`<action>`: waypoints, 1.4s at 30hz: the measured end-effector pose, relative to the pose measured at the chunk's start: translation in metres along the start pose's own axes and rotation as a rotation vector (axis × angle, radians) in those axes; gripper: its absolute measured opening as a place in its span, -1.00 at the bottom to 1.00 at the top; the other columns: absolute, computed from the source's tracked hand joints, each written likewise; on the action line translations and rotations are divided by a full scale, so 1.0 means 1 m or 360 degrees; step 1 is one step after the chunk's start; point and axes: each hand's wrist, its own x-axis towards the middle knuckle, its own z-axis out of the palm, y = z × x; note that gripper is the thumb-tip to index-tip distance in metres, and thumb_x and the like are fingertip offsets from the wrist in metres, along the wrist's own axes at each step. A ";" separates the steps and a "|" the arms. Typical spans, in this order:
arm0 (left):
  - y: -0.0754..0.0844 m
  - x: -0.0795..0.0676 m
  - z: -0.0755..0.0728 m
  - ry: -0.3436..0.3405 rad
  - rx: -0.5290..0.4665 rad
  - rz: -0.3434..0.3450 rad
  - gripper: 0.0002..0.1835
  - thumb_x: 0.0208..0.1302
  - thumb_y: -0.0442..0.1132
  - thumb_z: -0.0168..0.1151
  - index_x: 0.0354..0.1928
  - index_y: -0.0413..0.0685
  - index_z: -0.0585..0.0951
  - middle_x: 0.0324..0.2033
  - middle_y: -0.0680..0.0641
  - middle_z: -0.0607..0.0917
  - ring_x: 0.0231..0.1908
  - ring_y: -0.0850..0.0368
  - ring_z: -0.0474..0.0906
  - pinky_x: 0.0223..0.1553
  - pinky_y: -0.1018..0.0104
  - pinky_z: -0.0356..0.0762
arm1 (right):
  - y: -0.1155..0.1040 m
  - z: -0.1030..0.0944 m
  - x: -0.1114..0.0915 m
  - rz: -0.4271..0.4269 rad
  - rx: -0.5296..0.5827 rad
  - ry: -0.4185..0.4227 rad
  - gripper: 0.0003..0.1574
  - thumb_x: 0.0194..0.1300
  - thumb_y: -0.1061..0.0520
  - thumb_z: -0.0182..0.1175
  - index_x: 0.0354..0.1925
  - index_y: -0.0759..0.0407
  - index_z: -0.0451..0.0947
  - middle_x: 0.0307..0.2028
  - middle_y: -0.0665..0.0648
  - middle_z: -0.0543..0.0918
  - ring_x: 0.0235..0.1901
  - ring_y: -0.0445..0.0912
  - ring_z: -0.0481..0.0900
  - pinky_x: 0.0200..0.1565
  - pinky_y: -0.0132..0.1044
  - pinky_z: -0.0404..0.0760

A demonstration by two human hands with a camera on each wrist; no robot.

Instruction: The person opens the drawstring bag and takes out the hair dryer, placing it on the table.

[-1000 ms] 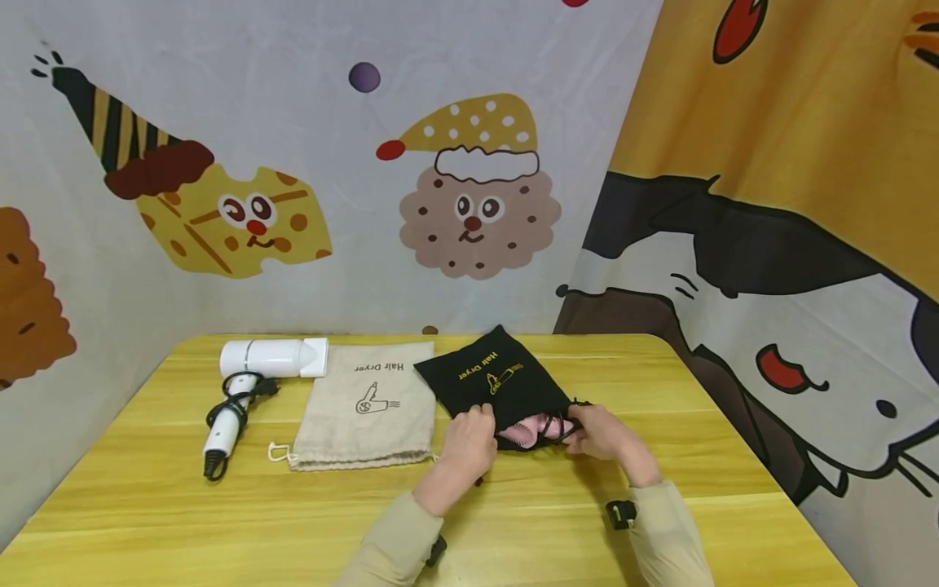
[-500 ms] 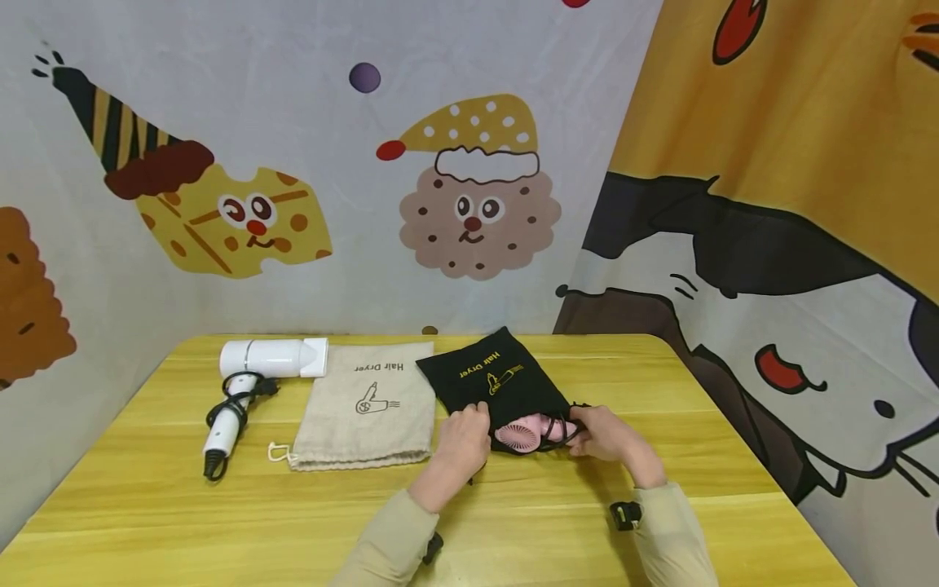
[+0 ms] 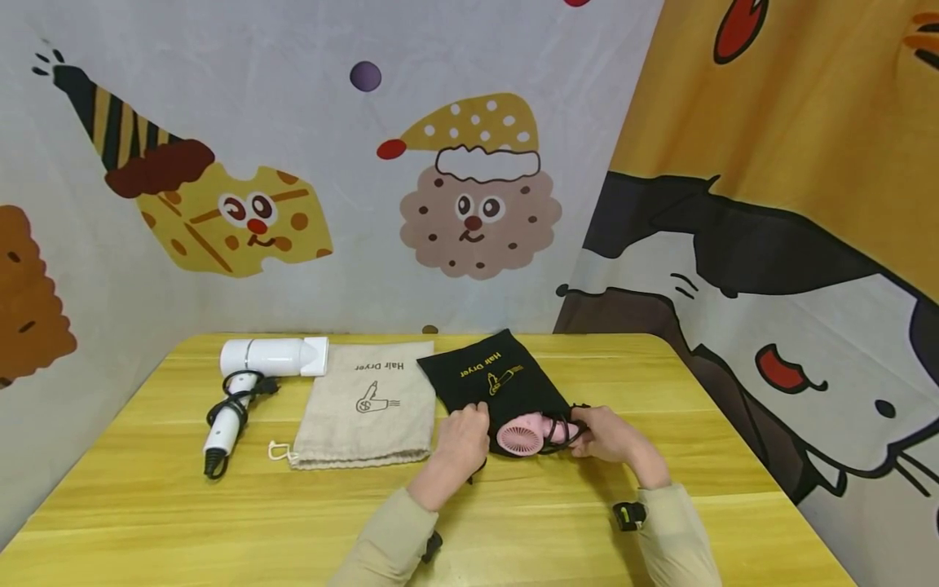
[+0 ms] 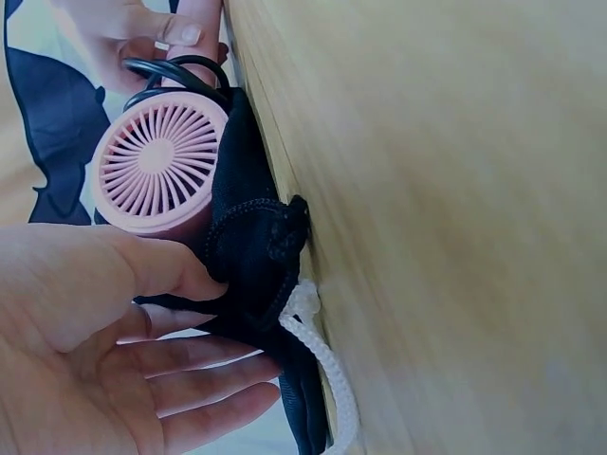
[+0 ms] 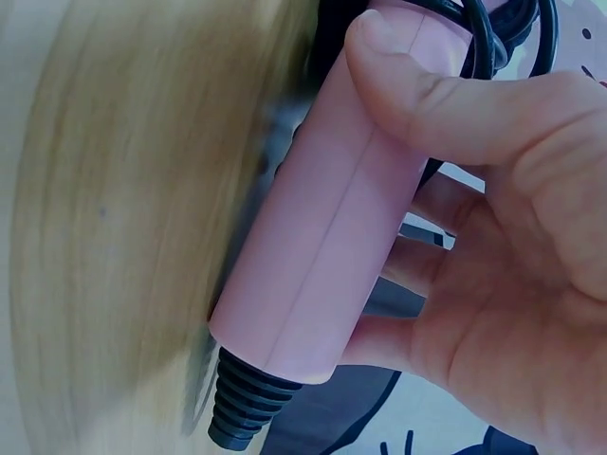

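A black drawstring bag [image 3: 469,383] printed "Hair Dryer" lies askew on the table, its mouth towards me. My left hand [image 3: 462,444] pinches the bag's mouth at its left corner; in the left wrist view the thumb presses the black cloth against the fingers. Out of the mouth shows a pink hair dryer [image 3: 519,436], its round slotted vent end in sight and the rest of its head under the cloth. My right hand [image 3: 612,436] holds the dryer's handle [image 5: 322,227], thumb across it. A black cord [image 4: 185,71] loops round the handle near the head.
Left of the black bag lies a flat beige drawstring bag [image 3: 374,432]. A white hair dryer [image 3: 271,357] with its black cord wound on the handle lies at the far left, its nozzle at the beige bag's corner. A patterned cloth [image 3: 279,122] hangs behind the wooden table [image 3: 147,505].
More of the pink hair dryer's head has come out of the bag's mouth. My left hand has shifted slightly left with the cloth, and my right hand slightly to the right.
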 end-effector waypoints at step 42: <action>-0.029 0.037 0.009 -0.0306 -0.0009 -0.0132 -0.57 0.24 -0.33 0.20 0.17 -0.13 0.47 -0.16 -0.20 0.67 -0.21 -0.04 0.64 -0.35 0.14 0.63 | -0.001 -0.038 -0.047 -0.0324 0.0400 -0.0248 -0.57 -0.15 0.28 0.41 -0.28 -0.01 0.50 -0.39 -0.13 0.57 -0.38 -0.37 0.41 -0.32 -0.46 0.48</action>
